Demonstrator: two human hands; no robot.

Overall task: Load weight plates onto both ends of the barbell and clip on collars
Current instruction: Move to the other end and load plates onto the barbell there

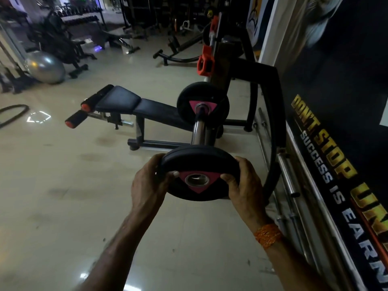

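Head view: both hands hold a black weight plate out in front of the chest, just short of the near end of the barbell sleeve. The left hand wraps the plate's left rim with the thumb on the pink triangular hub; the right hand clamps the right rim the same way, its wrist wearing an orange band. The plate's steel-lined centre hole faces the camera and sits roughly in line with the sleeve, though not yet on it.

Farther along the sleeve, a second plate of the same kind is already seated. Two orange collars are parked on the rack upright beyond it, not yet clipped to the bar.

The plate looks rigid, dense and small, with a smooth rubbery coating; a two-handed hold at opposite edges suits it, keeping fingers clear of the hole. The likely difficulty is keeping it square so the bore does not bind on the sleeve.
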